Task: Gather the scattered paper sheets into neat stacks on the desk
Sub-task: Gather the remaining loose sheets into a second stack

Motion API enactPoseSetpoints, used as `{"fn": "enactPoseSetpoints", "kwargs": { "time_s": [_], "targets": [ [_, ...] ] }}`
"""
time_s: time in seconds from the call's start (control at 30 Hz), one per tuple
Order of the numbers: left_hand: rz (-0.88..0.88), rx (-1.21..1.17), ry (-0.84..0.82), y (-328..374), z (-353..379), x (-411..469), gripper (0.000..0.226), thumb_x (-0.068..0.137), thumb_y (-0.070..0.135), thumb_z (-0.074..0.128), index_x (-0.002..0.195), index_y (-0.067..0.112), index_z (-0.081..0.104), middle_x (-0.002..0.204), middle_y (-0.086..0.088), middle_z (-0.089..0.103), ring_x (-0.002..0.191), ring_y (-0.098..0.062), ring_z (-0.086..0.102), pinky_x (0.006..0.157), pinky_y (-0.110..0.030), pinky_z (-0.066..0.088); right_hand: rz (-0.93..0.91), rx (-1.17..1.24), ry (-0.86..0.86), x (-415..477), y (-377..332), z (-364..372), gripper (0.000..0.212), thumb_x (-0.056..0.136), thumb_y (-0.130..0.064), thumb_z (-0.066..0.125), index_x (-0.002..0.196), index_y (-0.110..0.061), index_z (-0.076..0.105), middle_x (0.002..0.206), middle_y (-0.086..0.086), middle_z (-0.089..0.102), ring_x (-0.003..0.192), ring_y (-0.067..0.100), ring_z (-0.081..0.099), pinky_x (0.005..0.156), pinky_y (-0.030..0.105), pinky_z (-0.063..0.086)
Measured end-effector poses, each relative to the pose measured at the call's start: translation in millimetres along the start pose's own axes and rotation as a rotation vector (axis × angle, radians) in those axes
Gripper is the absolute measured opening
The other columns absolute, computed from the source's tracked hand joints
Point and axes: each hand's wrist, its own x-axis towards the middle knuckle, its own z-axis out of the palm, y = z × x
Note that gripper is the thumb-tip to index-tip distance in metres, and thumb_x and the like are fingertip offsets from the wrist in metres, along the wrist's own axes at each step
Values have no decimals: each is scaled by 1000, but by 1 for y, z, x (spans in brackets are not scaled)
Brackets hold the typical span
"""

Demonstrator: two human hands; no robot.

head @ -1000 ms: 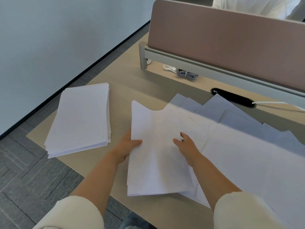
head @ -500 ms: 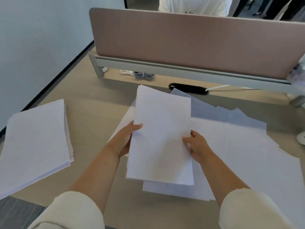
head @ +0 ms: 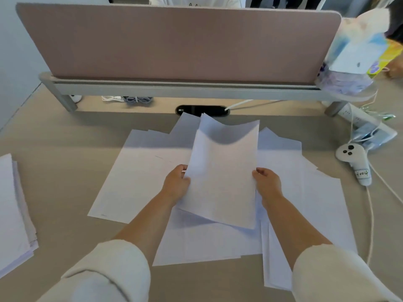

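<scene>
The worktop [head: 54,171] is filling the view, with the pink divider screen [head: 174,44] running along its far side. Loose sheets [head: 139,171] are lying fanned and overlapping across the middle, reaching out to the right. The finished stack [head: 11,214] is sitting at the far left, half cut off by the frame, well apart from the rest.

Above the spread, the gathered bundle [head: 222,175] is hanging tilted, its far edge bowing over. The left hand [head: 176,184] is pinching its left edge, fingers curled round the paper, and the right hand [head: 268,182] is gripping the right edge the same way. A white controller [head: 351,155] is lying off to the right, beside a cable.

By the look of it, this is the squaring-up step: the bundle is collected but not yet trued. The next move is probably calling for a tap of the near edge on the worktop to even it, or for a reach after more loose sheets.

Compared with half a second ago, the bundle is sitting further right and its top is now drooping, while the finished stack is sliding towards the frame's left edge as the view swings right.
</scene>
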Motion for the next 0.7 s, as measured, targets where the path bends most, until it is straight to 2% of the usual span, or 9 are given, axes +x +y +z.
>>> {"fn": "enactPoseSetpoints", "kwargs": {
  "time_s": [0.1, 0.17, 0.2, 0.27, 0.33, 0.37, 0.47, 0.6, 0.7],
  "targets": [
    [-26, 98, -11, 0, 8, 6, 28, 84, 4, 50, 110, 8, 61, 101, -6, 64, 91, -29, 61, 70, -26, 42, 23, -38, 31, 8, 3, -3, 19, 96, -19, 49, 107, -10, 62, 90, 5, 57, 77, 19, 50, 73, 28, 41],
    [-72, 124, 17, 0, 10, 9, 10, 80, 10, 55, 83, 7, 64, 79, -6, 60, 71, -29, 58, 60, -24, 40, 57, -30, 22, 12, 4, -2, 15, 96, -19, 48, 93, -10, 61, 78, 6, 54, 64, 18, 45, 63, 28, 39],
    [-94, 123, 32, 1, 11, 9, 10, 79, 12, 57, 71, 8, 59, 71, -5, 53, 62, -25, 51, 54, -23, 35, 70, -27, 24, 14, 4, -1, 18, 95, -19, 48, 81, -11, 57, 69, 5, 49, 58, 17, 40, 57, 27, 35],
    [-117, 138, 18, 4, 12, 9, 21, 76, 21, 57, 63, 11, 44, 67, -2, 41, 57, -22, 41, 49, -23, 27, 86, -21, 8, 15, 3, 1, 34, 93, -20, 52, 62, -15, 39, 57, 3, 34, 51, 18, 29, 51, 27, 25],
    [-126, 134, 2, 8, 10, 10, 15, 78, 24, 57, 75, 12, 48, 80, -3, 48, 70, -27, 49, 56, -24, 32, 110, -34, -18, 16, 2, 2, 40, 90, -19, 56, 58, -18, 31, 56, 2, 33, 51, 18, 29, 52, 26, 25],
    [-135, 132, -6, 8, 10, 11, 13, 82, 22, 57, 90, 13, 53, 93, -5, 53, 83, -28, 54, 65, -23, 36, 117, -49, -32, 16, 2, 2, 35, 88, -17, 58, 60, -17, 37, 59, 4, 40, 54, 20, 36, 54, 26, 31],
    [-148, 123, 13, 5, 8, 13, 39, 84, 19, 58, 122, 10, 53, 118, -8, 60, 103, -28, 59, 76, -25, 41, 140, -41, -32, 15, -1, 3, 3, 85, -11, 58, 83, -12, 56, 76, 6, 58, 73, 25, 55, 68, 33, 47],
    [-149, 179, -14, 2, 8, 8, 43, 87, 19, 57, 126, 5, 46, 125, -11, 57, 112, -30, 55, 83, -29, 42, 160, 18, -76, 18, -3, 8, 6, 84, -9, 58, 82, -14, 56, 87, 9, 61, 78, 26, 56, 71, 35, 47],
    [-130, 211, -63, -1, 8, 8, 43, 88, 18, 57, 126, 3, 44, 128, -13, 55, 115, -31, 53, 90, -32, 42, 156, -41, -82, 16, -2, 10, 26, 85, -10, 59, 110, -14, 54, 102, 7, 58, 85, 25, 56, 73, 31, 46]
  ]
}}
